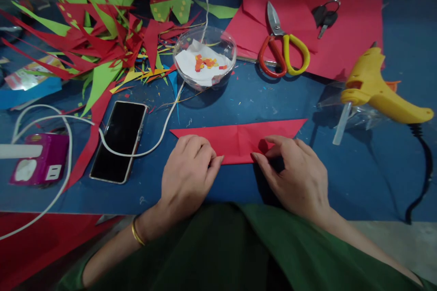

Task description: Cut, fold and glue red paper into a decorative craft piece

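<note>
A folded strip of red paper [235, 138] lies flat on the blue table in front of me, with a crease down its middle and pointed upper corners. My left hand [191, 170] rests on its left part, fingers curled and the thumb along the lower folded edge. On the right part, my right hand [293, 173] pinches that same edge between thumb and bent fingers. Past the paper stands a clear plastic bowl [177, 66] with a white sheet and small orange and yellow paper bits inside.
Scissors [278, 29] and keys [326, 17] lie on red sheets [362, 32] at the back right. A yellow glue gun [378, 86] sits at right. On the left are a phone [118, 141], a white cable [164, 132], a purple power adapter [44, 154] and heaped paper scraps [112, 36].
</note>
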Demonstrator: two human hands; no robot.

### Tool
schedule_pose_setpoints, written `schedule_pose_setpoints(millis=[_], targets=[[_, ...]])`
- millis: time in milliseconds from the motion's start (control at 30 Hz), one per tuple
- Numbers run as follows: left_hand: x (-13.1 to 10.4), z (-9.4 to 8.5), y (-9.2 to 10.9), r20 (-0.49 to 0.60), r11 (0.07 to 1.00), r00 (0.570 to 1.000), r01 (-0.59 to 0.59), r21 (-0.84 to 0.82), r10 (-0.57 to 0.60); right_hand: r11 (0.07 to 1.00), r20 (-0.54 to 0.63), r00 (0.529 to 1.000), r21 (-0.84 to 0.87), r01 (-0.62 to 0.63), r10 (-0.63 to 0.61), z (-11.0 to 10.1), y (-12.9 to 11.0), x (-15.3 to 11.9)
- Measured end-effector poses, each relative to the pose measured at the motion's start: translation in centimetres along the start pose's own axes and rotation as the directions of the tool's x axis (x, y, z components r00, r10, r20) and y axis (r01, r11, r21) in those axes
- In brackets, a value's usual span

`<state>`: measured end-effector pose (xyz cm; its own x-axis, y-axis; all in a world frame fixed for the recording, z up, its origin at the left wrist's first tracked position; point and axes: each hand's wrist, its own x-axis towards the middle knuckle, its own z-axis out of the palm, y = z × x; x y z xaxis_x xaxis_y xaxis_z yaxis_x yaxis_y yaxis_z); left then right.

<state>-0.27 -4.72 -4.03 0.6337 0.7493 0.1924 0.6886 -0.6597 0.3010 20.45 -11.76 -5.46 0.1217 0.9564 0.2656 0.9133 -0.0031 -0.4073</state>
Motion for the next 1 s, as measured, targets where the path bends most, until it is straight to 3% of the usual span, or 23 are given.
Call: schedule_pose_setpoints(millis=[467, 600, 733, 867, 1000], targets=[[-0.4, 0.2, 0.8, -0.041, 0.992, 0.999, -0.016, 0.126, 0.021, 0.998, -0.007, 0.999, 0.044, 0.034, -0.034, 0.3, 0.5, 0.0], [-0.9, 0.7, 1.1, -0.100, 0.965, 0.972, -0.195, 0.173, 0.214, 0.997, 0.006, 1.000, 0.066, 0.028, -0.028, 0.4, 0.6, 0.1], [-1.1, 1.0, 1.2, -0.036, 0.889, 0.913, -0.387, 0.244, 0.407, 0.998, 0.019, 1.000, 0.061, 0.002, -0.003, 0.6, 0.8, 0.1], [-1.3, 1.0, 1.8, 0.023, 0.866, 0.908, -0.405, 0.292, 0.417, 0.998, 0.012, 1.000, 0.069, -0.005, 0.004, 0.8, 0.8, 0.2], [-2.1, 0.9, 3.2, 0.076, 0.892, 0.939, -0.342, 0.295, 0.335, 0.997, 0.003, 1.000, 0.076, -0.018, 0.018, 0.8, 0.7, 0.2]])
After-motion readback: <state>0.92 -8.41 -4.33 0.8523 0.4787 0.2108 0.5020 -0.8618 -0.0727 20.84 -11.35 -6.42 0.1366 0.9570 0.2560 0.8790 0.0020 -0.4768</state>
